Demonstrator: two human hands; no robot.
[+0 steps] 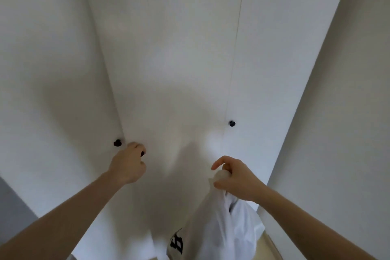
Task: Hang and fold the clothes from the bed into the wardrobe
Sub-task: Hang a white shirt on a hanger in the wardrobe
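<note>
Below right hand (pixel 236 177) — white garment (pixel 219 232) hangs lengthwise, downward.

White printed garment (pixel 221 232) hangs before closed white wardrobe (pixel 168 59).

Both bare forearms reach forward and up. The left hand (pixel 128 164) is raised with knuckles toward the viewer, its fingers curled around a small dark round knob. The right hand (pixel 234 177) sits slightly lower, fingers bunched around gathered white cloth with black lettering (pixel 213 232), forefinger crooked outward.
</note>
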